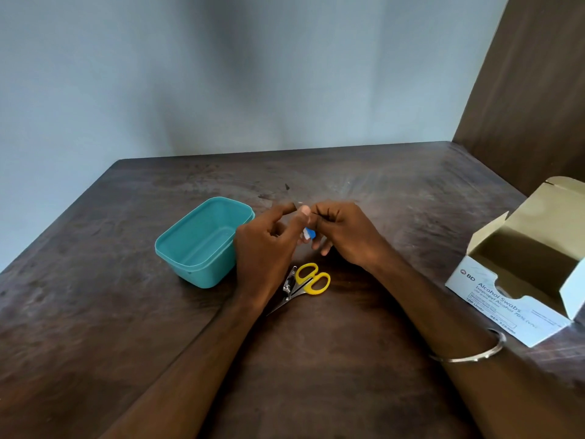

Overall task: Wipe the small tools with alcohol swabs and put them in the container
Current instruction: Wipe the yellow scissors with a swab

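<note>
Both hands are up together just above the middle of the frame, fingertips nearly meeting. The left hand (269,236) has its fingers curled, thumb and forefinger pinching something small and dark at the top, too tiny to make out. The right hand (342,232) is curled too, pinching the same little spot from the other side. Between the two hands there's one swab packet (309,233), white with a blue bit showing, mostly hidden by the fingers, so I can't tell exactly which hand has it. A thin metal bangle (468,353) sits on the right forearm, lower right of the frame.

Just below the hands, lying flat on the dark wooden worktop (95,312), are one pair of scissors (308,285) with yellow handles, blades pointing toward the lower left, and one nail clipper (288,282) touching them on the left side. So two small tools down there, neither in a hand.

Left of the hands sits one teal container (202,242), lid off, and it looks like nothing is inside, just the bare bottom.

Over at the right edge of the frame is one alcohol swab box (519,293), white cardboard, flaps open. Its inside is in shadow, so what's in it I can't say.
</note>
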